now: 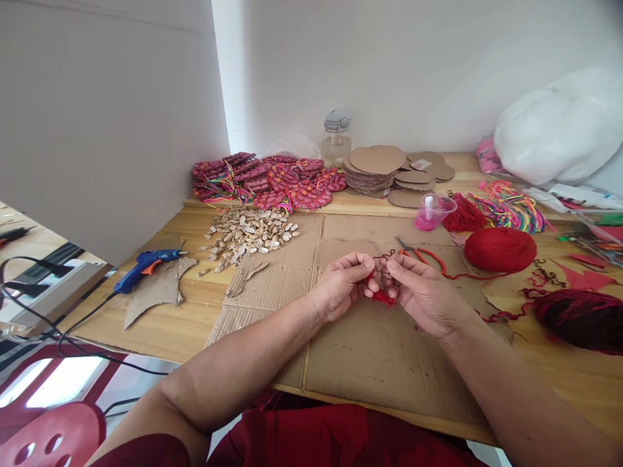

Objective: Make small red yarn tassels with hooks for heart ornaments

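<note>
Step in hand: looks like working thin brown cord [383,256] at a red yarn tuft [384,298]. Left hand [346,283] and right hand [422,290] both pinched closed on the strands; who holds which, can't tell. Tuft's above the cardboard [365,363], in from tabletop's [559,389] front edge. Next move likely needs steady fingertips, even tension.
</note>
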Motion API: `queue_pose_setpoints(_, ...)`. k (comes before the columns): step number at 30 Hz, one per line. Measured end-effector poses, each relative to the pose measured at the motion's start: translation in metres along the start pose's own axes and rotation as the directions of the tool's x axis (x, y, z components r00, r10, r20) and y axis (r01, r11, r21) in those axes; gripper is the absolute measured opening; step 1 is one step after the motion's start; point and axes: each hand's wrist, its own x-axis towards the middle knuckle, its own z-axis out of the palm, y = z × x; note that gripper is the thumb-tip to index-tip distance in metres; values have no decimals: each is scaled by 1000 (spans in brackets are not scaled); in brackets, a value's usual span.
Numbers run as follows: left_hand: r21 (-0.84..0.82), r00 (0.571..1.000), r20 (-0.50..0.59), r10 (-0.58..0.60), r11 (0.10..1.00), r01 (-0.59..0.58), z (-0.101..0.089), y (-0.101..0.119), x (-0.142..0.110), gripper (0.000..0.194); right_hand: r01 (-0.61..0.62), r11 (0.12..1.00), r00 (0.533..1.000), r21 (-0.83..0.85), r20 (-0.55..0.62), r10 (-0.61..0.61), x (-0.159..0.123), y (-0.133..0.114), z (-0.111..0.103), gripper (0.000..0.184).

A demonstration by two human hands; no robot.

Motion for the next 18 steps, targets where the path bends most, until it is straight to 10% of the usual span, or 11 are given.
queue_pose_setpoints(18,-71,999,8,50,996,-49,6,-2,-4,28,-83,993,995,81,55,79,-3,-3,8,26)
